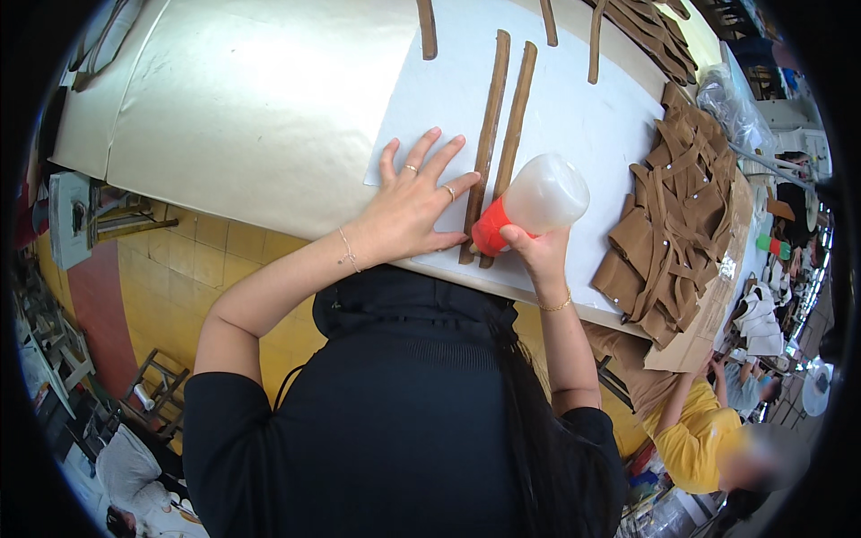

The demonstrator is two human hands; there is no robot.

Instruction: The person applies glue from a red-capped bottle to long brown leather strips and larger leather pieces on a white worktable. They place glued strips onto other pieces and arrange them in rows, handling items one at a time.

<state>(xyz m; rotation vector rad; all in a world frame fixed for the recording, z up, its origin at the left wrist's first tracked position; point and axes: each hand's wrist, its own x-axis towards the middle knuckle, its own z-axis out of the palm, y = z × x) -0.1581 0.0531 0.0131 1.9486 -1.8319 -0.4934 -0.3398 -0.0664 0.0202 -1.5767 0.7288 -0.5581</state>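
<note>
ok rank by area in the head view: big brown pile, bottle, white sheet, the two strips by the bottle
White sheet
Big brown pile
Bottle
Left strip and right strip: too alike to rank

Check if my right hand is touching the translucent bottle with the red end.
Touching. The head view shows the right hand gripping the tilted bottle, its thumb lying against the red part.

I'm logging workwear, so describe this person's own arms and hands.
Both forearms are bare below short black fabric sleeves. The ungloved left hand wears two thin golden rings, with a fine charm bracelet at its wrist. The ungloved right hand has a thin golden bracelet at its wrist.
</note>
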